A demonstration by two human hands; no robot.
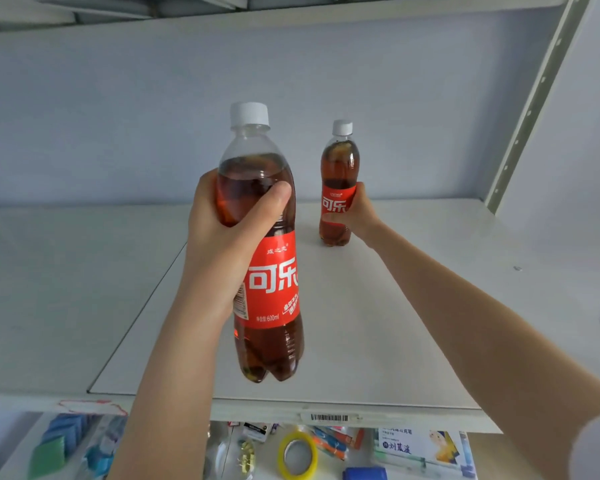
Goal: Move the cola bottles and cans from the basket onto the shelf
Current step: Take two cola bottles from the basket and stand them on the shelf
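Fingers (pixel 274 197) of the left hand (pixel 219 237): wrap the upper body of the near cola bottle (pixel 271 292), thumb across the front just above the red label (pixel 274 251). Hold it upright, white cap (pixel 249 114) on top, base over the front part of the white board (pixel 378 323) that lies on the shelf (pixel 66 289); cannot tell whether base and board touch.

Fingers (pixel 360 189) of the right hand (pixel 357 216): close round the labelled middle of the far cola bottle (pixel 338 161), thumb low across the front. Grip it upright, base down on the board toward the back, well apart from the near bottle.

Further out: pale back wall (pixel 118 116), perforated upright post (pixel 534 98) at the right. On the shelf's front edge, a barcode label (pixel 329 417). Below it, a yellow tape roll (pixel 297 455) among stationery packs (pixel 413 445).
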